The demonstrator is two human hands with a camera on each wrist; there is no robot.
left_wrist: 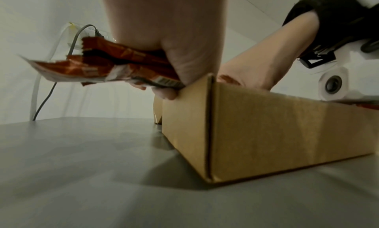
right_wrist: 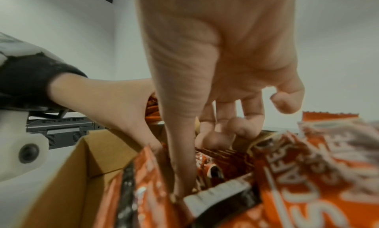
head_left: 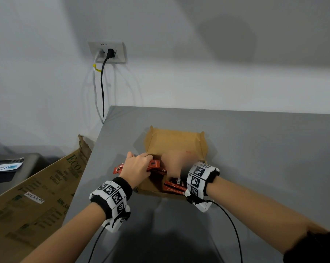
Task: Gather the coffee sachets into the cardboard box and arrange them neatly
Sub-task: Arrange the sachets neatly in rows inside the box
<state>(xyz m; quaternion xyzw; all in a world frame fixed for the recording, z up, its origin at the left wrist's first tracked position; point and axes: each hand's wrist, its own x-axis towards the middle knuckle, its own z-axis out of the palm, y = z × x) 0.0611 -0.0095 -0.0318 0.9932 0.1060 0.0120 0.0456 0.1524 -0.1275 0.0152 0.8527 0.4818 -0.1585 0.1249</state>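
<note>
An open cardboard box (head_left: pixel 171 141) sits on the grey table (head_left: pixel 264 149), its lid flap folded back. My left hand (head_left: pixel 137 167) grips a bundle of red-orange coffee sachets (head_left: pixel 153 165) over the box's left wall; the bundle (left_wrist: pixel 123 61) sticks out leftward past the box corner (left_wrist: pixel 256 134). My right hand (head_left: pixel 174 163), blurred, reaches into the box. In the right wrist view its thumb (right_wrist: pixel 184 166) points down between loose sachets (right_wrist: pixel 297 182) and its fingers hang loosely bent above them. More sachets (head_left: pixel 174 186) lie in the near right of the box.
A large printed carton (head_left: pixel 37 186) leans against the table's left edge. A wall socket (head_left: pixel 108 52) with two cables is behind the table's back left corner. A dark device (head_left: pixel 12 168) stands at far left. Bare table surface lies right of the box.
</note>
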